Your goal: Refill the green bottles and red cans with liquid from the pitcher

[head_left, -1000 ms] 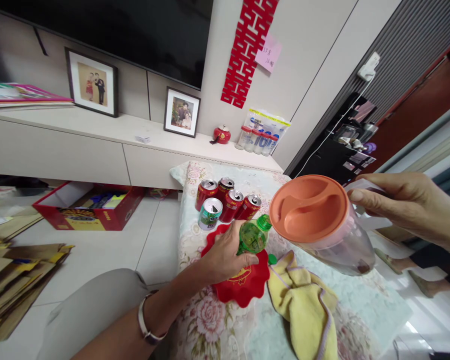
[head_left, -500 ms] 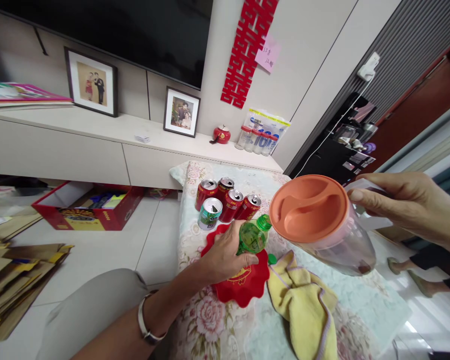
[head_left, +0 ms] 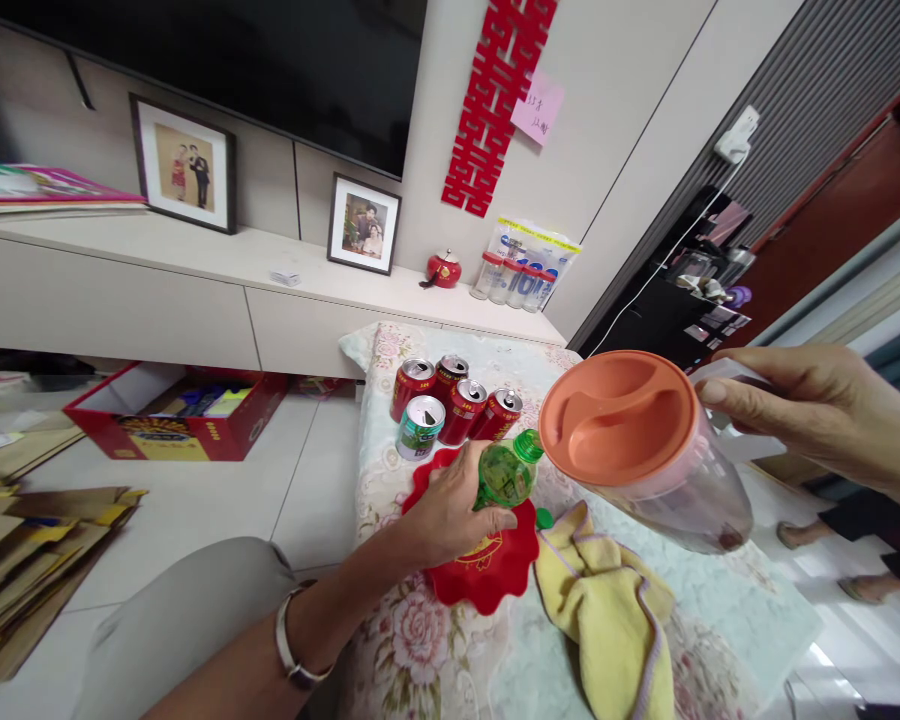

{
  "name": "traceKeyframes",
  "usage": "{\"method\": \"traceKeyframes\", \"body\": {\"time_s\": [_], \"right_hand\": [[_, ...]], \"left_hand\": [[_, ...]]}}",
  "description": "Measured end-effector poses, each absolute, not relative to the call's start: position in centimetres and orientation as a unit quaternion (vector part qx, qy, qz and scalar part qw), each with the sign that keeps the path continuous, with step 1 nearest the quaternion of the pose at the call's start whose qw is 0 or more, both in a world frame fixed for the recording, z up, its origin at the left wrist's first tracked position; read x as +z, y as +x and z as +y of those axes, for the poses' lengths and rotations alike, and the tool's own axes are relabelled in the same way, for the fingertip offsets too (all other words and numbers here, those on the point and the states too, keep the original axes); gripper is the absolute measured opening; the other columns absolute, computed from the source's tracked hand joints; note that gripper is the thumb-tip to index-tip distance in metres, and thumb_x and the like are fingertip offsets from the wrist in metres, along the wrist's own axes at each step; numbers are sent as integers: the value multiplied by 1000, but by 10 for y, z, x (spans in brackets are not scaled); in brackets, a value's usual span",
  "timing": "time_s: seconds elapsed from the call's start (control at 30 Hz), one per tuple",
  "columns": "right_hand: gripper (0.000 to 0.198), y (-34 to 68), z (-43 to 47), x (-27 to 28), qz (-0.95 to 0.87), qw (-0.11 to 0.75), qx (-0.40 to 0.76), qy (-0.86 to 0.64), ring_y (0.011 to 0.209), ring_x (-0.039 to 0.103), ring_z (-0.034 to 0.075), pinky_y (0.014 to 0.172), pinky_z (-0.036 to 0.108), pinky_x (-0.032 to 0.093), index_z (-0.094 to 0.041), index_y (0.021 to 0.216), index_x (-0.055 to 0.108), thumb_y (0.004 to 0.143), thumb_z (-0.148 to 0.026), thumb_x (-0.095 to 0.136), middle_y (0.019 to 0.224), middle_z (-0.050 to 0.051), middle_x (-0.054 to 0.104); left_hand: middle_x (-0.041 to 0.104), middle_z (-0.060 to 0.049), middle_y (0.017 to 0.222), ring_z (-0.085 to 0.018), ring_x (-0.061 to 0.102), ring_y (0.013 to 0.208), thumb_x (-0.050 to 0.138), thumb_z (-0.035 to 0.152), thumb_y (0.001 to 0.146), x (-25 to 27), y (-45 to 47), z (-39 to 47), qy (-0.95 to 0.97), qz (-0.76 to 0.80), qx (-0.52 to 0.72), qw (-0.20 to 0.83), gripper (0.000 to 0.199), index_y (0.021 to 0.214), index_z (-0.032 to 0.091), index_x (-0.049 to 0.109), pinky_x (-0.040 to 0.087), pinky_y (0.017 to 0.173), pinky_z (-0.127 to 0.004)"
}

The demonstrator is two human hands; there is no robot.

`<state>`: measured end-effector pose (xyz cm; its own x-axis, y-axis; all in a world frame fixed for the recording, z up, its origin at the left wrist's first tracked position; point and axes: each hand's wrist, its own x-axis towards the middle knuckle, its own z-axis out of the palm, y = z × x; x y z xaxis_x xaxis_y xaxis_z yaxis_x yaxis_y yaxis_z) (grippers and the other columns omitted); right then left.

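Note:
My left hand [head_left: 450, 510] is wrapped round a green plastic bottle [head_left: 506, 475], uncapped and tilted to the right, over a red scalloped tray [head_left: 487, 590]. Beside the bottle's mouth is the orange lid of a clear pitcher [head_left: 682, 500], tipped toward the bottle. The pitcher's handle is in my right hand [head_left: 817, 400]; a little dark liquid shows low inside it. Whether liquid flows between the two I cannot tell. A green cap [head_left: 544, 518] lies near the tray, next to a crumpled yellow cloth [head_left: 607, 610].
Several red cans [head_left: 465, 405] and a green-white can [head_left: 421, 428] stand behind the tray on the flowered tablecloth [head_left: 420, 640]. Beyond is a white cabinet [head_left: 195, 260] with framed photos and lidded jars. A red box [head_left: 195, 420] and flattened cardboard [head_left: 37, 570] lie at left. A person's feet [head_left: 795, 535] show at right.
Both hands, the bottle and the pitcher stay almost where they were. At the right edge, one of the other person's feet has shifted to the right.

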<state>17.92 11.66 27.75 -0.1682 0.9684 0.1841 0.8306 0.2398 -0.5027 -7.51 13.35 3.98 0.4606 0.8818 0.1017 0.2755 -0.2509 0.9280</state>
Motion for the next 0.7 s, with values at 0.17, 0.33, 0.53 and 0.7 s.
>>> {"method": "traceKeyframes", "body": {"time_s": [0.17, 0.33, 0.53, 0.7], "right_hand": [[60, 182, 118, 277, -765, 231, 152, -582, 61, 44, 13, 53, 23, 36, -17, 70, 76, 71, -77, 78, 64, 3, 56], [57, 193, 126, 275, -779, 223, 148, -567, 58, 45, 13, 50, 23, 36, -18, 72, 77, 72, -75, 78, 63, 3, 57], [59, 194, 124, 276, -778, 218, 142, -571, 58, 44, 13, 49, 23, 36, -18, 73, 76, 74, -77, 75, 63, 2, 55], [57, 196, 125, 275, -780, 217, 136, -571, 58, 44, 13, 49, 23, 36, -18, 74, 76, 77, -75, 74, 63, 2, 55]], "left_hand": [[60, -20, 134, -42, 55, 129, 69, 43, 82, 40, -75, 134, 721, 402, 326, 460, 65, 133, 19, 38, 40, 111, -60], [60, -18, 134, -41, 55, 129, 70, 42, 81, 40, -75, 134, 721, 402, 329, 459, 63, 132, 20, 39, 40, 111, -60], [60, -19, 134, -42, 55, 130, 70, 38, 80, 41, -75, 133, 720, 408, 327, 456, 65, 134, 19, 40, 40, 111, -60], [62, -16, 134, -40, 56, 129, 71, 34, 79, 40, -75, 133, 715, 414, 331, 455, 63, 133, 23, 41, 41, 111, -61]]}}
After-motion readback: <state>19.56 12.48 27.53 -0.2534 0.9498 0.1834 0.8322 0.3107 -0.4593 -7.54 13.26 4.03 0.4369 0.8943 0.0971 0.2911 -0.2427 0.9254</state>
